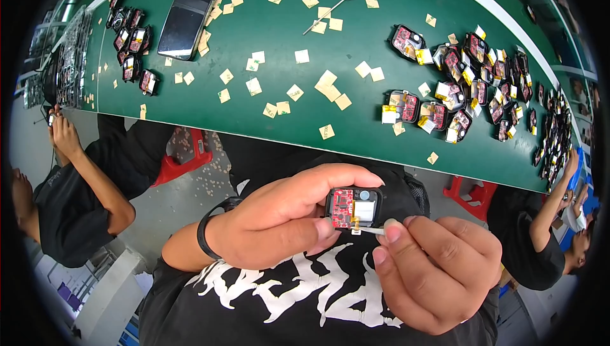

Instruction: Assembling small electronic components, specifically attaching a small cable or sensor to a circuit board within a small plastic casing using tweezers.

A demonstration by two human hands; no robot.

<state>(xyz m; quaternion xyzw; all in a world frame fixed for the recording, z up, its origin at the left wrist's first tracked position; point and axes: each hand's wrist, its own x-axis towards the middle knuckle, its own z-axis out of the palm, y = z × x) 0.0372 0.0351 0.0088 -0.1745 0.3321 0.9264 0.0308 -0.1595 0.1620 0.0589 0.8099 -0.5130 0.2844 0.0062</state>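
My left hand (270, 219) grips a small black open casing between thumb and fingers, close to my chest. Inside it sit a red circuit board (342, 205) and a silvery-white rectangular cell (364, 210), with a round grey disc above the cell. A short yellow flex strip (355, 223) hangs over the casing's lower edge, ending in a small white tab. My right hand (441, 270) pinches a slim, pale, pointed tool (373, 231) between thumb and forefinger. Its tip meets the strip near the tab; the rest of the tool is hidden in my fingers.
On the green table (210, 101), similar open casings (435, 116) cluster at right, others (136, 40) at left. A screwdriver (346, 0), a black glossy slab (190, 19) and scattered paper squares (302, 57) lie between. Co-workers sit left and right near red stools (184, 160).
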